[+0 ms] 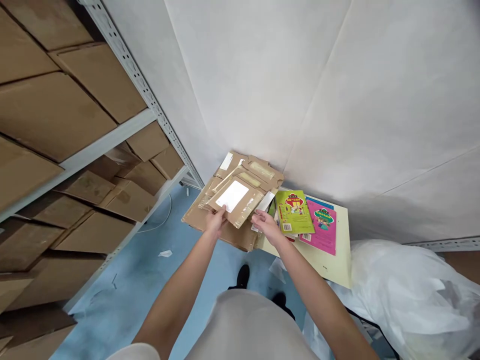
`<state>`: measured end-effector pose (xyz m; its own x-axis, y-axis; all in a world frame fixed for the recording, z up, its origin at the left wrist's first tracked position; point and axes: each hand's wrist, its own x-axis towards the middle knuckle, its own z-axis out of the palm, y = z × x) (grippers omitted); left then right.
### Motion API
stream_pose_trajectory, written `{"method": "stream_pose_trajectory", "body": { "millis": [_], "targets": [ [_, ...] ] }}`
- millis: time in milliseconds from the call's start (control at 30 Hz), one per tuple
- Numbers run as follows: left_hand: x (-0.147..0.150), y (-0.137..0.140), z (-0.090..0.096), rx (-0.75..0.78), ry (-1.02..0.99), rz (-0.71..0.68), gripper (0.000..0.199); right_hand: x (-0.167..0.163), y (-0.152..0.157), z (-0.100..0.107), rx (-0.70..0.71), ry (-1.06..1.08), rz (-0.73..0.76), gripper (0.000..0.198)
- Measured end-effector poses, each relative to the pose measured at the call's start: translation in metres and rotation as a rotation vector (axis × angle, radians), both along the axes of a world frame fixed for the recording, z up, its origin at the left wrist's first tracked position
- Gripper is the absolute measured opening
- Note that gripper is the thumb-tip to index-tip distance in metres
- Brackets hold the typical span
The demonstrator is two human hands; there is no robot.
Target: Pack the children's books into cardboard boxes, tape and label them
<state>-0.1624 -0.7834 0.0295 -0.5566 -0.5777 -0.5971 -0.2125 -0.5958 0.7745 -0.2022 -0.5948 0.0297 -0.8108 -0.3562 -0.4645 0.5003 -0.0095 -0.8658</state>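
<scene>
A flat cardboard mailer (pixel 245 205) with a white label lies tilted at the top of a loose pile. My left hand (pixel 216 221) is closed on its near left corner, the thumb on top by the label. My right hand (pixel 268 226) is beside the mailer's right edge, fingers partly stretched and apart; no firm hold shows. More cardboard mailers (pixel 262 170) with tape and labels lie behind and beneath. To the right of my right hand are a green book (pixel 295 212) and a pink book (pixel 323 227), overlapping other books.
The pile and books rest on a pale yellow tabletop (pixel 341 267) against a white wall (pixel 262 90). A shelf rack (pixel 108 135) of cardboard boxes (pixel 97 235) stands left. A white plastic bag (pixel 408 295) bulges at right. Paper scraps (pixel 165 253) lie on the blue floor (pixel 150 285).
</scene>
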Motion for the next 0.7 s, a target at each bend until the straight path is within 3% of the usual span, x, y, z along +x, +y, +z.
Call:
{"method": "stream_pose_trajectory", "body": {
  "millis": [133,233,367,500,600,700],
  "targets": [
    [0.003,0.004,-0.017,0.023,-0.012,0.066,0.022,-0.001,-0.017,-0.008,0.024,0.01,0.005,0.044],
    [0.015,0.007,-0.024,0.042,0.019,0.079,0.021,0.001,-0.019,-0.018,0.071,0.096,-0.112,0.049],
    [0.016,0.004,-0.025,0.047,0.097,0.147,0.019,0.001,-0.01,-0.03,0.191,0.139,-0.229,0.057],
    [-0.005,-0.006,-0.022,-0.078,0.044,0.229,0.015,-0.003,0.003,-0.039,0.324,0.217,-0.261,0.063],
    [-0.017,-0.013,-0.021,-0.161,-0.058,0.228,0.018,-0.01,0.008,-0.046,0.29,0.164,-0.23,0.074],
    [-0.019,-0.009,-0.024,-0.141,-0.093,0.179,0.024,-0.02,0.009,-0.052,0.194,0.102,-0.206,0.078]
  ]
}}
